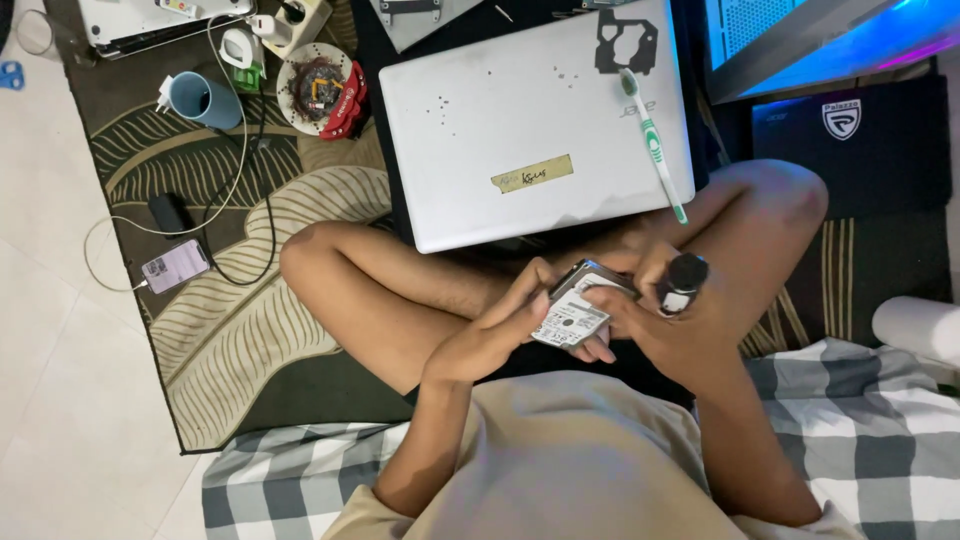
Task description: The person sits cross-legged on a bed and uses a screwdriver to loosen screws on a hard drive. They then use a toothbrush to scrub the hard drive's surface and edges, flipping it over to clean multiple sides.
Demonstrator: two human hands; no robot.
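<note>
Firmly, both hands (510, 325) (665, 320) clasp a flat metal hard drive (575, 310).

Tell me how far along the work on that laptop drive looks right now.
Done, apparently: the silver laptop lies shut on the mat and the hard drive is out in the hands. In hand: the left hand holds the drive while the right hand grips a black-handled tool beside it. Left: the toothbrush on the laptop lies untouched.
</note>
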